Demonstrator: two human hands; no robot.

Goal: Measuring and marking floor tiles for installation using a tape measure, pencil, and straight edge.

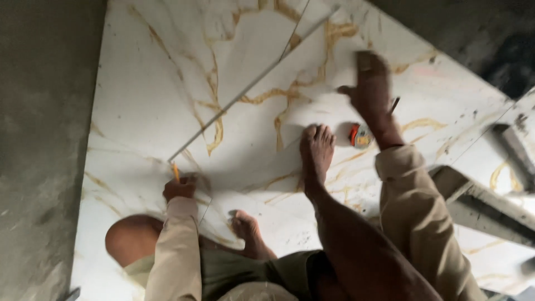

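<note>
I sit on large white marble-look tiles (156,67) with gold veins. My left hand (179,189) is closed on a short orange pencil (175,171), whose tip touches the near end of a long straight tile edge (251,86) running diagonally up to the right. My right hand (370,83) is blurred and rests flat on the upper tile, fingers spread, holding nothing I can see. A small dark stick (394,105) lies beside its wrist. A red and yellow tape measure (359,135) sits on the tile between my right wrist and my bare right foot (316,150).
My bare left foot (248,226) and bent left knee (131,239) rest on the tile near me. Grey cement floor (39,139) borders the tiles on the left. A grey angled bar (479,206) lies at the right, with dark rough ground (490,39) beyond.
</note>
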